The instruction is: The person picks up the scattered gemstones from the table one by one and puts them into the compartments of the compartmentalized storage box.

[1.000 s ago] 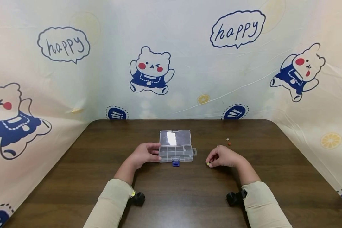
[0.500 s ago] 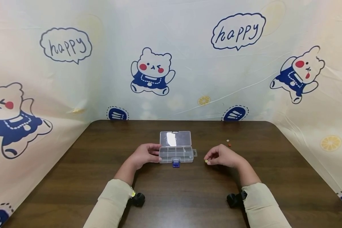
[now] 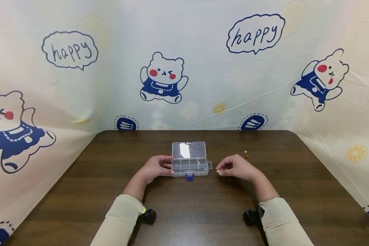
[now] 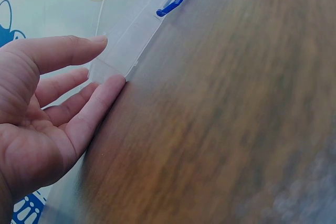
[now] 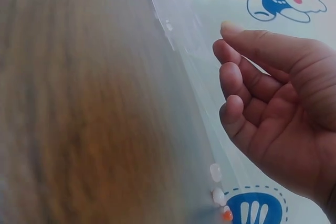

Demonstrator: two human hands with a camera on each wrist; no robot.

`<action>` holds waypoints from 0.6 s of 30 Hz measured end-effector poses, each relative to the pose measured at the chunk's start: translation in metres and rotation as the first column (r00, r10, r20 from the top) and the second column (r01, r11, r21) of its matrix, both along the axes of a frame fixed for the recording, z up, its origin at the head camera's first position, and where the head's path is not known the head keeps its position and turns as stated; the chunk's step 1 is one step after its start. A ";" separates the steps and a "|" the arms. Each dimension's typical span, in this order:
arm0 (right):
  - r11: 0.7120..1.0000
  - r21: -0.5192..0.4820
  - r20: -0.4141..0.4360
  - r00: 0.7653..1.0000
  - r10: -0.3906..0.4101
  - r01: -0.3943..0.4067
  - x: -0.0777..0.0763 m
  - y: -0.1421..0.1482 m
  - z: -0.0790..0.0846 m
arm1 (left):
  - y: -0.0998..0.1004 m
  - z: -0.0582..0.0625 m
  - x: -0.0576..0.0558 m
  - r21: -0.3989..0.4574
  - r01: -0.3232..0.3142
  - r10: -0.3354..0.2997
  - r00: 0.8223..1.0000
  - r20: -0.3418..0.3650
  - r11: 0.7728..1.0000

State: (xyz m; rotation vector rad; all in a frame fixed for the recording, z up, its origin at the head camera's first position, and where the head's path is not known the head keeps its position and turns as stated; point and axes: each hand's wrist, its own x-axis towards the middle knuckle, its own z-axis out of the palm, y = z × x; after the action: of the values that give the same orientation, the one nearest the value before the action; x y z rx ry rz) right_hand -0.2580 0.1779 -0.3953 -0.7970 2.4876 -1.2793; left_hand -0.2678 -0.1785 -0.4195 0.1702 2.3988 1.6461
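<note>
A pale cloth [image 3: 203, 73] printed with bears [image 3: 161, 88] and "happy" bubbles [image 3: 70, 60] hangs behind a brown wood-grain table [image 3: 80, 191]

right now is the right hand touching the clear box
Apart: in the head view, brown table shows between the right hand and the hang tab of the clear box.

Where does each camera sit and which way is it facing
Head: on the head, facing forward and down at the table; sleeves, left grip and right grip show.
Left wrist: on that wrist, facing the box; left grip shows.
Right wrist: on that wrist, facing across the table; right grip shows.
Head and left wrist share the blue latch.
</note>
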 end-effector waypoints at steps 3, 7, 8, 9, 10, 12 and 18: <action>1.000 0.000 -0.015 1.000 -0.007 0.007 0.000 -0.003 -0.001 | 0.000 0.000 0.000 0.001 0.001 -0.001 1.000 0.002 1.000; 1.000 -0.008 -0.037 0.999 -0.013 0.013 0.000 -0.005 -0.002 | 0.001 0.001 0.001 -0.002 -0.006 0.006 1.000 0.009 1.000; 1.000 -0.010 -0.040 0.999 -0.016 0.015 0.000 -0.006 -0.002 | 0.002 0.001 0.002 -0.003 -0.006 0.006 1.000 0.010 1.000; 1.000 -0.012 -0.048 0.999 -0.017 0.016 0.000 -0.007 -0.002 | 0.002 0.001 0.002 -0.002 -0.005 0.005 1.000 0.011 1.000; 1.000 -0.015 -0.056 0.998 -0.018 0.017 0.001 -0.007 -0.001 | 0.002 0.002 0.003 -0.002 -0.002 0.002 1.000 0.006 1.000; 1.000 -0.016 -0.068 0.997 -0.025 0.024 0.002 -0.009 -0.001 | 0.002 0.002 0.004 -0.001 0.005 -0.005 1.000 -0.003 1.000; 0.999 -0.021 -0.076 0.996 -0.050 0.048 0.002 -0.015 0.006 | 0.000 0.002 0.002 0.005 0.008 -0.008 1.000 -0.003 1.000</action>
State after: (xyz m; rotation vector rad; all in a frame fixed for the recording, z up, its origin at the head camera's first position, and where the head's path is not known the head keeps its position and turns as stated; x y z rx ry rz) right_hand -0.2560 0.1628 -0.3891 -0.8094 2.5739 -1.3139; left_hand -0.2660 -0.1781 -0.4177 0.1828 2.3937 1.6495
